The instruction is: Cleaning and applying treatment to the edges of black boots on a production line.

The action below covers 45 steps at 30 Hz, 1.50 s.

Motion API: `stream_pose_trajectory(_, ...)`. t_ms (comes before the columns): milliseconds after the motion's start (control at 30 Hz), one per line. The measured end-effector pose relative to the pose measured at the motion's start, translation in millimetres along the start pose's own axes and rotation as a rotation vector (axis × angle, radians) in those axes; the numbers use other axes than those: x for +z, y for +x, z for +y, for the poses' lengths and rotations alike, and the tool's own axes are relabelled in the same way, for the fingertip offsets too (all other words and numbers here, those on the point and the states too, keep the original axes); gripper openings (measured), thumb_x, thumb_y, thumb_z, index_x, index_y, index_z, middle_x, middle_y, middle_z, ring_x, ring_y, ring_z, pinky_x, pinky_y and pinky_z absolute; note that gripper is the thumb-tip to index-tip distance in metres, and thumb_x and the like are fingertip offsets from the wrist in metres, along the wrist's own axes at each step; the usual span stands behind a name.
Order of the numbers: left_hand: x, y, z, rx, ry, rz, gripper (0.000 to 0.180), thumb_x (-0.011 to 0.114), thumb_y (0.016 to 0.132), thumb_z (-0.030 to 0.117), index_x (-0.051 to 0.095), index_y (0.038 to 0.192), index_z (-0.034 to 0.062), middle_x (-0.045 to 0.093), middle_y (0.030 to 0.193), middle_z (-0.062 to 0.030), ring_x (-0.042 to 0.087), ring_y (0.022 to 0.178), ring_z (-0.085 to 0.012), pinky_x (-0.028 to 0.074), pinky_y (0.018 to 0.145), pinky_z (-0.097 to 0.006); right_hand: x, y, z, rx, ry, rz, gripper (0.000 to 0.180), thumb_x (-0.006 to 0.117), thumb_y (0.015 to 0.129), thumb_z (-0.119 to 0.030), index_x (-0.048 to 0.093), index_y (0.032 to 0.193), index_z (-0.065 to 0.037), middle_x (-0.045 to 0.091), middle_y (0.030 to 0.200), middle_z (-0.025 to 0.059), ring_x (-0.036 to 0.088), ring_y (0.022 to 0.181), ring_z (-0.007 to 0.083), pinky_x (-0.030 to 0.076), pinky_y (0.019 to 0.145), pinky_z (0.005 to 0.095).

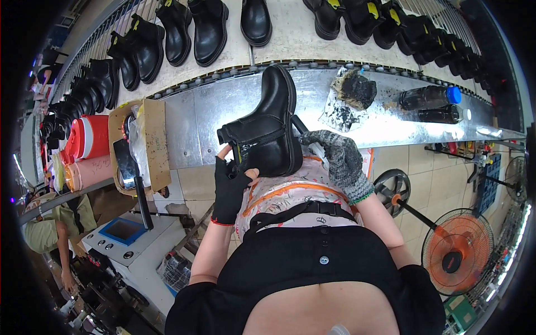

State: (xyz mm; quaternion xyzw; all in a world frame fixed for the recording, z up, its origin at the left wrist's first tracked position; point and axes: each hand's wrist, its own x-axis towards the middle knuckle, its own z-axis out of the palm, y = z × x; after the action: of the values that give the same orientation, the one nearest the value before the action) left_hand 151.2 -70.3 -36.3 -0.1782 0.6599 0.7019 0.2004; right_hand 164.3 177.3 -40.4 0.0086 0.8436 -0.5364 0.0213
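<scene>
A black leather ankle boot (259, 123) lies on its side across the near edge of the metal bench, its toe pointing away from me and its sole to the right. My left hand (230, 187), in a black glove with bare fingertips, is closed on the boot's upper end by the opening. My right hand (338, 159), in a grey knitted glove, is closed beside the heel. From it a short dark stick-like tool (300, 124) reaches toward the sole's edge. Something white shows between those fingers; its kind I cannot make out.
Black boots (209, 30) line the conveyor (290, 39) beyond the metal bench (190, 123). A blackened sponge-like block (357, 90) lies on stained paper, with dark bottles (427, 97) to its right. At left are a cardboard box (156, 145) and red jug (89, 137); an orange fan (458, 251) stands right.
</scene>
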Motion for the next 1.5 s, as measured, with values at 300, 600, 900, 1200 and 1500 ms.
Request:
stream_pose_trajectory(300, 0.9, -0.5, -25.7, -0.195, -0.225, -0.174, 0.052, 0.059, 0.071, -0.003, 0.040, 0.119, -0.0058, 0.061, 0.077, -0.0089, 0.062, 0.071, -0.0151, 0.051, 0.070, -0.028, -29.4, -11.7, -5.2, 0.204, 0.001, -0.240, 0.030, 0.053, 0.077, -0.001, 0.066, 0.104, -0.003, 0.068, 0.098, 0.0083, 0.064, 0.091, 0.0159, 0.048, 0.085, 0.0285)
stream_pose_trajectory(600, 29.6, -4.6, -17.3, -0.178, -0.295, -0.156, 0.040, 0.058, 0.073, -0.004, 0.043, 0.111, -0.0057, 0.060, 0.078, -0.0101, 0.061, 0.070, -0.0172, 0.053, 0.073, -0.031, -55.0, -37.1, -16.3, 0.084, -0.103, -0.280, 0.025, 0.056, 0.082, -0.021, 0.068, 0.097, -0.005, 0.068, 0.093, 0.0119, 0.066, 0.088, 0.0262, 0.051, 0.077, 0.0319)
stream_pose_trajectory(900, 45.6, -3.7, 9.5, -0.295, -0.508, -0.125, 0.035, 0.058, 0.076, -0.003, 0.051, 0.110, 0.0044, 0.058, 0.100, -0.0093, 0.060, 0.091, -0.0204, 0.053, 0.086, -0.039, -62.4, -66.5, -23.3, -0.071, -0.016, -0.162, 0.058, 0.032, 0.092, -0.051, 0.063, 0.102, -0.003, 0.067, 0.095, 0.0118, 0.065, 0.087, 0.0299, 0.051, 0.078, 0.0353)
stream_pose_trajectory(1200, 43.3, 9.0, 31.3, -0.273, -0.687, -0.227, 0.048, 0.052, 0.081, 0.002, 0.040, 0.126, -0.0074, 0.051, 0.120, -0.0234, 0.055, 0.110, -0.0335, 0.053, 0.090, -0.034, -37.7, -80.3, -8.5, -0.084, 0.209, -0.016, 0.026, 0.059, 0.083, -0.019, 0.062, 0.099, 0.001, 0.066, 0.092, 0.0140, 0.064, 0.089, 0.0272, 0.050, 0.082, 0.0359)
stream_pose_trajectory(1500, 47.4, 69.6, 53.0, -0.243, -0.391, -0.496, 0.057, 0.055, 0.077, 0.002, 0.036, 0.131, -0.0022, 0.058, 0.112, -0.0197, 0.065, 0.091, -0.0336, 0.058, 0.070, -0.024, 8.0, -54.3, 176.2, 0.350, 0.400, 0.347, 0.039, 0.061, 0.085, -0.014, 0.045, 0.119, -0.003, 0.058, 0.096, 0.0068, 0.058, 0.078, 0.0142, 0.050, 0.065, 0.0265)
